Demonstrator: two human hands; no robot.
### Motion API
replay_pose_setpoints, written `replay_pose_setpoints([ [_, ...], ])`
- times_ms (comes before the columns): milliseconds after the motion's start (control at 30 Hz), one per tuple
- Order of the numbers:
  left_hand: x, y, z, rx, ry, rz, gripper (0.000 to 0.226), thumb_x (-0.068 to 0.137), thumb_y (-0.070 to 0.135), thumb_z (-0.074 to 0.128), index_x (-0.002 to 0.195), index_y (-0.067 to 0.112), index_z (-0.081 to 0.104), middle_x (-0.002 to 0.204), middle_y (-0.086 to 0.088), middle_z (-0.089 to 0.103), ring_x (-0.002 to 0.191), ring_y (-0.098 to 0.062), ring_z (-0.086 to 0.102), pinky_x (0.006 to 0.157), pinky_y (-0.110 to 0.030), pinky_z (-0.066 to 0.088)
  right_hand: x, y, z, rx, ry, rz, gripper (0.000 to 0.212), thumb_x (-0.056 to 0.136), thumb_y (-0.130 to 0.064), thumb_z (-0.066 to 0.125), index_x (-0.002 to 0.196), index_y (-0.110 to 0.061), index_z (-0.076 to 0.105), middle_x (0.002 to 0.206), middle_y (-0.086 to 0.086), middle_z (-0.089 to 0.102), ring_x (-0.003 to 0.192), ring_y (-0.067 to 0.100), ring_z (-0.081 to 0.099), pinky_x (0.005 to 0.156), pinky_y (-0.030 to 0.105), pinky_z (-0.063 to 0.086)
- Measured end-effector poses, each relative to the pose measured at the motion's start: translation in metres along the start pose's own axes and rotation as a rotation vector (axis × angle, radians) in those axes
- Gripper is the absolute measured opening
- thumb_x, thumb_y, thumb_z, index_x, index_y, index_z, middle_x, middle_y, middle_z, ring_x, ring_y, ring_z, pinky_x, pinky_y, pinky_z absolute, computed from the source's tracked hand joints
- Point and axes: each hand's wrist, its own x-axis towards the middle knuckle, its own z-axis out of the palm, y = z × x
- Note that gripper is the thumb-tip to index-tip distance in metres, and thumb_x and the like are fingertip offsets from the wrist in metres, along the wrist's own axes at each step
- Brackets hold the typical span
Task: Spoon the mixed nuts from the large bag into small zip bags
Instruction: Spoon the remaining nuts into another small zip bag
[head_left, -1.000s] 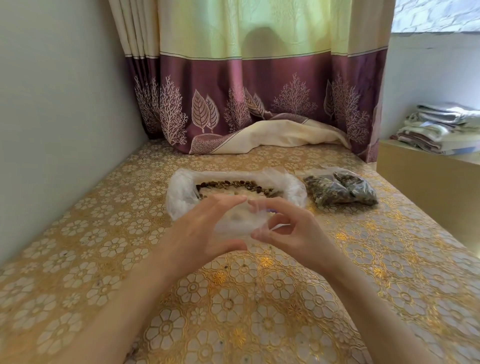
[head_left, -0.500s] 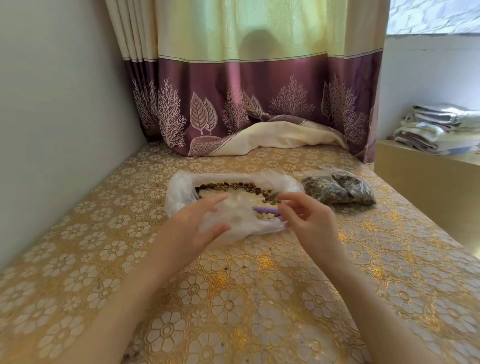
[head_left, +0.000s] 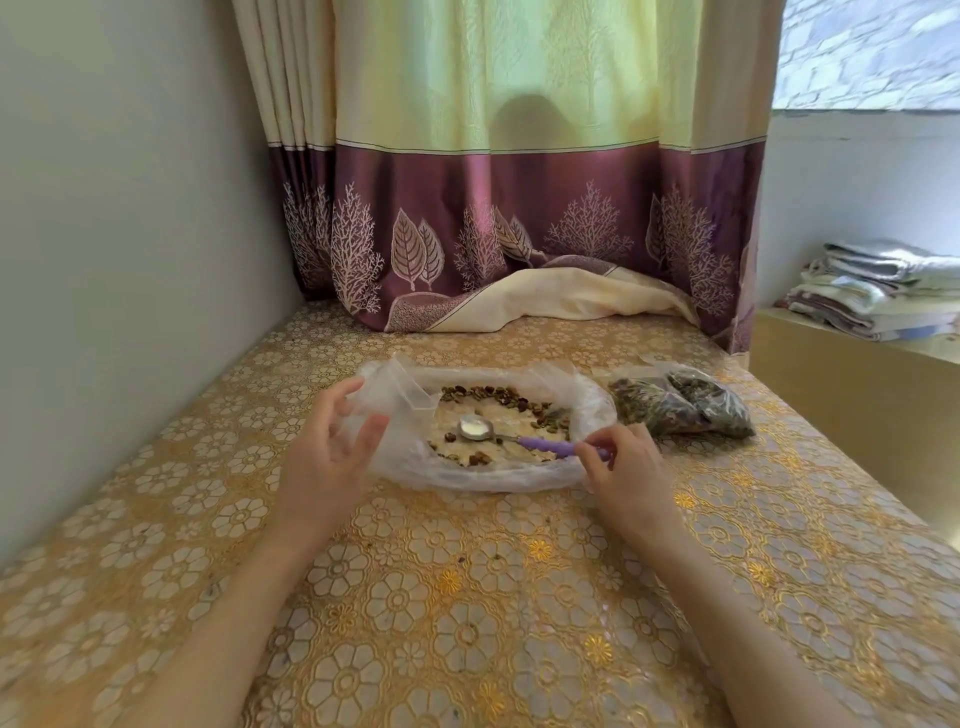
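Observation:
The large clear bag (head_left: 498, 480) lies open on the table, with mixed nuts (head_left: 498, 397) scattered around its inside. A metal spoon with a purple handle (head_left: 545, 445) lies in it, its bowl empty and pointing left. My right hand (head_left: 626, 467) pinches the end of the handle at the bag's right rim. At the bag's left edge, my left hand (head_left: 330, 449) holds a small clear zip bag (head_left: 402, 402) between thumb and fingers; nothing shows inside it.
Filled small bags of nuts (head_left: 680, 410) lie to the right of the large bag. A purple and yellow curtain (head_left: 519, 234) hangs behind and drapes onto the table. Folded cloths (head_left: 878, 291) are stacked on a low cabinet at the right. A wall runs along the left.
Both hands dropped from holding the small bag in front of the large bag. The left hand carried the small bag left; the right hand took hold of the spoon handle.

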Motion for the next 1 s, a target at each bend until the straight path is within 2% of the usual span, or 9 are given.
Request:
replay_pose_setpoints([
  [133,0.000,0.000,-0.002,-0.038,0.005,-0.027,0.063,0.071,0.077,0.045,0.125,0.044,0.041,0.129,-0.005,0.055,0.108,-0.026,0.060,0.079,-0.052,0.055,0.001,-0.012,-0.003,0.284,0.072,0.018,0.014,0.096,-0.020,0.050,0.083,-0.017,0.052,0.062,-0.007,0.063,0.049,0.008,0.050,0.044,0.016,0.038],
  [267,0.000,0.002,-0.002,0.021,0.014,-0.019,0.071,0.072,0.077,0.041,0.128,0.035,0.042,0.129,-0.004,0.055,0.112,-0.025,0.057,0.087,-0.054,0.051,0.007,-0.019,-0.008,0.650,0.074,0.236,0.017,0.092,-0.013,0.060,0.096,0.002,0.053,0.060,0.001,0.063,0.043,0.002,0.052,0.041,0.014,0.041],
  [333,-0.001,0.003,-0.002,0.025,0.008,-0.014,0.071,0.073,0.076,0.041,0.129,0.033,0.041,0.131,-0.003,0.053,0.115,-0.023,0.054,0.089,-0.052,0.050,0.013,-0.020,-0.011,0.756,0.070,0.311,0.011,0.091,-0.010,0.061,0.093,-0.003,0.052,0.057,0.000,0.062,0.043,0.002,0.050,0.041,0.015,0.040],
  [433,-0.002,0.002,-0.002,0.015,-0.002,-0.009,0.068,0.074,0.075,0.042,0.129,0.034,0.040,0.131,-0.003,0.053,0.117,-0.022,0.054,0.090,-0.051,0.050,0.023,-0.018,-0.013,0.686,0.144,0.335,0.014,0.092,-0.016,0.060,0.083,-0.009,0.052,0.067,0.005,0.060,0.051,0.009,0.050,0.052,0.023,0.042],
  [500,-0.003,0.001,-0.002,0.000,-0.002,-0.014,0.066,0.074,0.073,0.044,0.128,0.034,0.041,0.131,-0.004,0.053,0.116,-0.023,0.055,0.088,-0.051,0.051,0.029,-0.018,-0.013,0.631,0.180,0.328,0.017,0.092,-0.018,0.059,0.076,-0.012,0.056,0.066,0.004,0.060,0.055,0.012,0.051,0.061,0.030,0.043],
  [700,-0.001,0.003,-0.003,-0.030,0.016,-0.043,0.067,0.070,0.078,0.043,0.126,0.040,0.039,0.131,-0.001,0.053,0.110,-0.024,0.058,0.081,-0.053,0.053,0.045,-0.019,-0.015,0.554,0.315,0.279,0.026,0.090,-0.017,0.060,0.064,-0.014,0.060,0.057,-0.002,0.062,0.049,0.009,0.053,0.068,0.035,0.050],
  [833,0.000,0.002,-0.004,-0.051,0.027,-0.031,0.065,0.072,0.075,0.044,0.126,0.039,0.039,0.126,-0.001,0.055,0.100,-0.021,0.062,0.073,-0.048,0.057,0.051,-0.022,-0.011,0.448,0.381,0.176,0.028,0.092,-0.016,0.056,0.064,-0.016,0.056,0.047,-0.019,0.061,0.047,0.000,0.056,0.067,0.024,0.050],
  [900,0.000,0.002,-0.004,-0.066,0.031,-0.034,0.062,0.073,0.074,0.045,0.125,0.040,0.040,0.125,0.004,0.055,0.102,-0.018,0.062,0.075,-0.047,0.057,0.054,-0.027,-0.006,0.405,0.374,0.146,0.025,0.091,-0.016,0.055,0.067,-0.012,0.057,0.049,-0.027,0.060,0.054,0.005,0.059,0.079,0.031,0.050],
  [1000,0.000,0.000,-0.003,-0.060,0.046,-0.022,0.055,0.073,0.073,0.046,0.121,0.047,0.039,0.122,0.008,0.054,0.103,-0.009,0.059,0.077,-0.041,0.057,0.058,-0.033,0.004,0.425,0.345,0.117,0.024,0.092,-0.014,0.053,0.070,-0.008,0.059,0.054,-0.012,0.067,0.057,0.012,0.060,0.078,0.037,0.053],
])
